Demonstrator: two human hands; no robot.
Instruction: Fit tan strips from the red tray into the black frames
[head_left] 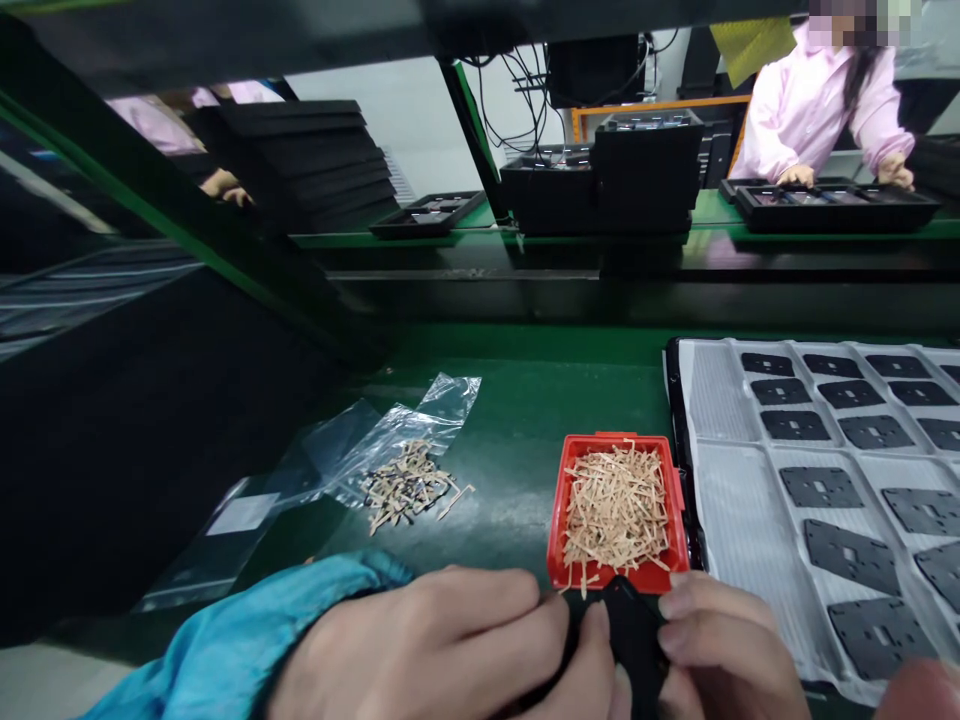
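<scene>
Below the red tray (pixel 556 520), 2 hands' (pixel 450 650) grip on a flat black part (pixel 634 630).

dim foreground | brighter background | dark shadow left | edges bowed | near bottom soft

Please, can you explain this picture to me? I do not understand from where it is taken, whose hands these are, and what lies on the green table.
The camera sits on a person's head and looks down at their own bare hands. The left hand and right hand together hold a small black part. Behind them on the green table stands a red tray full of thin tan strips. To its left lies a clear bag with a loose pile of strips. On the right a white tray holds flat black pieces. Another person works beyond.
</scene>
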